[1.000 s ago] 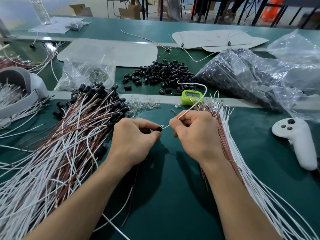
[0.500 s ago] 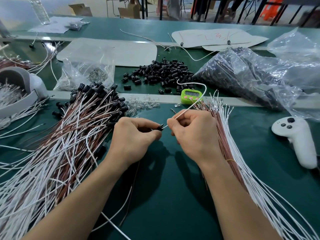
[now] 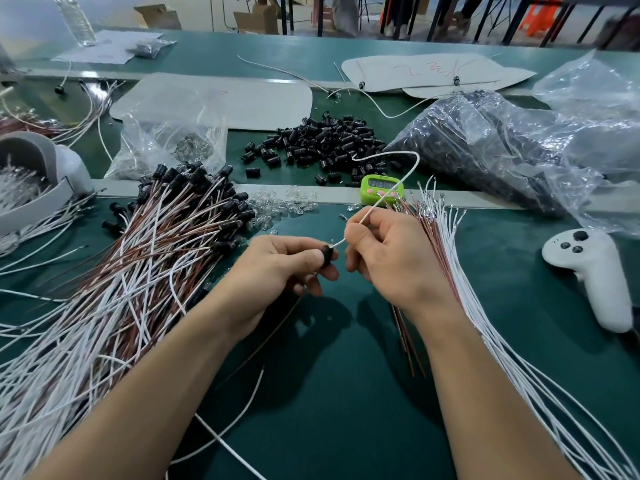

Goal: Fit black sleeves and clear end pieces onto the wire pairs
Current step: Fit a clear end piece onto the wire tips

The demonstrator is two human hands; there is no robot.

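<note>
Left hand [image 3: 277,268] pinches 1 black sleeve [image 3: 326,255] at its fingertips; right hand [image 3: 391,251] pinches the white wire [image 3: 384,192] just behind its bare tip, which meets the sleeve mouth. Hands sit close together above the table [image 3: 346,393]. The wire looks light and springy, so it is best gripped near the tip. The sleeve looks small, rigid and probably slippery.

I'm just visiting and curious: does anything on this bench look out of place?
Only the white handheld controller, lying at the right edge beside the loose wires: it is no wiring part. The rest is working clutter.
</note>
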